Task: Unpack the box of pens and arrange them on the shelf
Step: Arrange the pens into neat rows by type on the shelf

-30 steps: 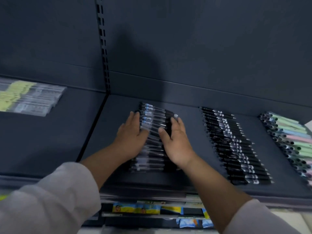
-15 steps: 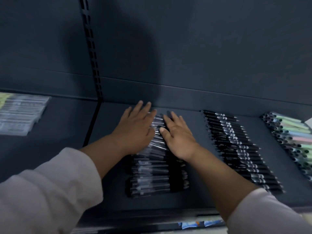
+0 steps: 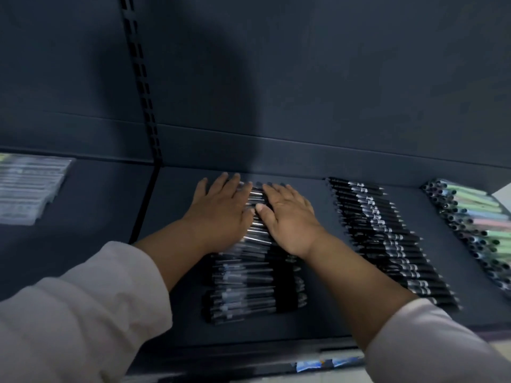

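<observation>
A column of black and clear pens (image 3: 250, 288) lies side by side on the dark shelf (image 3: 177, 308), running from its back towards its front edge. My left hand (image 3: 221, 211) lies flat on the far left part of the column, fingers straight. Beside it, my right hand (image 3: 287, 214) presses flat on the far right part, and the two thumbs nearly meet. The pens under both palms are hidden. No box is in view.
To the right lies a second column of black pens (image 3: 387, 241), and pastel pens (image 3: 475, 222) fill the far right. Packaged pens (image 3: 27, 189) sit on the neighbouring shelf at left, past a slotted upright (image 3: 141, 87). The shelf's back panel (image 3: 304, 153) rises just beyond my fingertips.
Both hands have slid from the middle of the pen column to its far end near the back panel, flattening out. More of the near pens now show.
</observation>
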A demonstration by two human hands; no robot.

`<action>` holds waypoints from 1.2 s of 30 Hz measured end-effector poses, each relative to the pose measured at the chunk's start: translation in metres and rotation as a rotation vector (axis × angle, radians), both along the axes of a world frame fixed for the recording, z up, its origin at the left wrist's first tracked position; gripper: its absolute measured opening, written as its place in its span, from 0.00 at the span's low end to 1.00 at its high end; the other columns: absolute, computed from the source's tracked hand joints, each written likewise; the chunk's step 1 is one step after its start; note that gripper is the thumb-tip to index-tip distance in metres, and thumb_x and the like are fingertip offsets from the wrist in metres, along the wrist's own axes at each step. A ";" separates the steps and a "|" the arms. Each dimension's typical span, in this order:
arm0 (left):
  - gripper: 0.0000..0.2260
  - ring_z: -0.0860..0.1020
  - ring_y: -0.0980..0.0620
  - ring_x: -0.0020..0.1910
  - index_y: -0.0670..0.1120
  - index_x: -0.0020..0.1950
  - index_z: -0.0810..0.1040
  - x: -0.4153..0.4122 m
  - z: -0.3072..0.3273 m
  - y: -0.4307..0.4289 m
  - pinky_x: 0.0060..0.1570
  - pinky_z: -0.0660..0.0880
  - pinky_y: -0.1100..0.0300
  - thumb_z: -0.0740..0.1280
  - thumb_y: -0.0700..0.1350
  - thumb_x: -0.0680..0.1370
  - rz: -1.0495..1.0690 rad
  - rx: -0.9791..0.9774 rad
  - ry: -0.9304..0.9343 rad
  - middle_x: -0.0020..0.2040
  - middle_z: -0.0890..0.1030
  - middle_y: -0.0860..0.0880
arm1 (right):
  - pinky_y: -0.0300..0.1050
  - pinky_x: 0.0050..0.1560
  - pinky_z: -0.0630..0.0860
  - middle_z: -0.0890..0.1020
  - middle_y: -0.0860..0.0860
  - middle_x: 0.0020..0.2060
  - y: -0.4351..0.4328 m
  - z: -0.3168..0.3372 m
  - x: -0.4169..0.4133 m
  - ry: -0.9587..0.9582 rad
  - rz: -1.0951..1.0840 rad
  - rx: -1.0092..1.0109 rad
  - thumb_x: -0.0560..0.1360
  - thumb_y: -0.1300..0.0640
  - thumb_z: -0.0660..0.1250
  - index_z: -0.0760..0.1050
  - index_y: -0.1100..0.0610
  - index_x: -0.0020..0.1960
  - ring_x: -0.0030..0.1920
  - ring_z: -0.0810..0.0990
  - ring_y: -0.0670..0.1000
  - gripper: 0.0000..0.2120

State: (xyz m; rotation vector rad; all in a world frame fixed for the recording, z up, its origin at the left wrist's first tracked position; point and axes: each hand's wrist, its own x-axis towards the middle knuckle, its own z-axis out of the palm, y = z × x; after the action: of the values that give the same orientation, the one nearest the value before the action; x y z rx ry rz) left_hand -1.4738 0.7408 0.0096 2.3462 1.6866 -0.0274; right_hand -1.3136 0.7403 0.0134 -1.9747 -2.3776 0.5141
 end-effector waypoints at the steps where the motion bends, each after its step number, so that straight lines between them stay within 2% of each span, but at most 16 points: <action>1: 0.26 0.38 0.50 0.77 0.51 0.78 0.41 -0.001 0.003 -0.003 0.73 0.36 0.46 0.44 0.54 0.82 0.010 0.009 -0.012 0.79 0.40 0.49 | 0.54 0.76 0.43 0.51 0.49 0.78 -0.002 0.001 0.000 0.005 0.000 0.006 0.82 0.42 0.46 0.48 0.50 0.78 0.77 0.44 0.51 0.28; 6: 0.27 0.40 0.50 0.77 0.51 0.78 0.41 -0.015 0.016 -0.026 0.74 0.37 0.47 0.45 0.56 0.82 0.090 0.039 -0.019 0.79 0.41 0.48 | 0.53 0.76 0.45 0.52 0.50 0.78 -0.018 0.013 0.002 0.042 0.007 0.036 0.82 0.43 0.48 0.50 0.51 0.78 0.77 0.46 0.52 0.27; 11: 0.30 0.46 0.47 0.77 0.50 0.78 0.43 -0.033 0.027 -0.060 0.74 0.44 0.47 0.47 0.60 0.81 0.178 0.108 0.100 0.79 0.45 0.47 | 0.53 0.76 0.44 0.52 0.51 0.78 -0.047 0.028 0.000 0.030 0.064 0.053 0.82 0.43 0.51 0.53 0.51 0.77 0.77 0.46 0.52 0.27; 15: 0.28 0.58 0.47 0.75 0.48 0.78 0.54 -0.051 0.044 -0.101 0.73 0.56 0.50 0.53 0.58 0.81 0.190 0.228 0.144 0.77 0.58 0.45 | 0.52 0.76 0.46 0.54 0.51 0.77 -0.070 0.039 -0.006 -0.004 0.173 0.147 0.82 0.46 0.54 0.58 0.52 0.76 0.77 0.48 0.53 0.25; 18: 0.22 0.70 0.47 0.65 0.48 0.74 0.64 -0.067 0.055 -0.135 0.65 0.67 0.53 0.56 0.55 0.81 0.234 0.283 0.136 0.67 0.72 0.46 | 0.52 0.76 0.48 0.56 0.52 0.77 -0.086 0.045 -0.019 0.038 0.249 0.205 0.81 0.47 0.56 0.62 0.54 0.74 0.77 0.50 0.54 0.24; 21: 0.19 0.75 0.44 0.57 0.47 0.67 0.72 -0.087 0.060 -0.171 0.56 0.71 0.54 0.58 0.53 0.79 0.309 0.332 0.151 0.57 0.78 0.45 | 0.52 0.75 0.52 0.58 0.53 0.76 -0.106 0.051 -0.038 0.100 0.332 0.204 0.81 0.46 0.57 0.62 0.54 0.74 0.76 0.53 0.54 0.25; 23: 0.18 0.75 0.43 0.55 0.46 0.65 0.74 -0.101 0.061 -0.194 0.55 0.71 0.54 0.60 0.52 0.79 0.362 0.334 0.185 0.55 0.78 0.44 | 0.48 0.75 0.53 0.59 0.53 0.76 -0.122 0.055 -0.051 0.141 0.385 0.155 0.81 0.46 0.57 0.60 0.55 0.75 0.75 0.55 0.53 0.25; 26: 0.18 0.75 0.44 0.57 0.48 0.66 0.73 -0.125 0.064 -0.223 0.55 0.70 0.55 0.59 0.54 0.79 0.445 0.334 0.216 0.56 0.78 0.46 | 0.44 0.71 0.57 0.60 0.51 0.76 -0.142 0.064 -0.071 0.177 0.456 0.084 0.81 0.46 0.56 0.58 0.54 0.76 0.74 0.60 0.52 0.26; 31: 0.18 0.75 0.45 0.58 0.49 0.66 0.72 -0.175 0.073 -0.250 0.56 0.72 0.55 0.59 0.55 0.79 0.560 0.324 0.189 0.56 0.77 0.47 | 0.43 0.69 0.61 0.59 0.50 0.76 -0.155 0.075 -0.120 0.168 0.521 0.068 0.82 0.46 0.55 0.57 0.53 0.77 0.73 0.62 0.51 0.26; 36: 0.18 0.74 0.46 0.59 0.48 0.65 0.72 -0.235 0.071 -0.254 0.57 0.72 0.54 0.59 0.55 0.79 0.609 0.313 0.160 0.57 0.77 0.47 | 0.42 0.70 0.60 0.60 0.50 0.76 -0.150 0.069 -0.187 0.160 0.540 0.067 0.82 0.47 0.55 0.58 0.53 0.76 0.73 0.62 0.50 0.25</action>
State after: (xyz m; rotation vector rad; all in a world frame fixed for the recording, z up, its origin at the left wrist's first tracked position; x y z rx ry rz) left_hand -1.7084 0.4864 0.0803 1.9512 2.5778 0.1762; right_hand -1.5003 0.5900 0.0827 -1.1938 -2.7602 0.5617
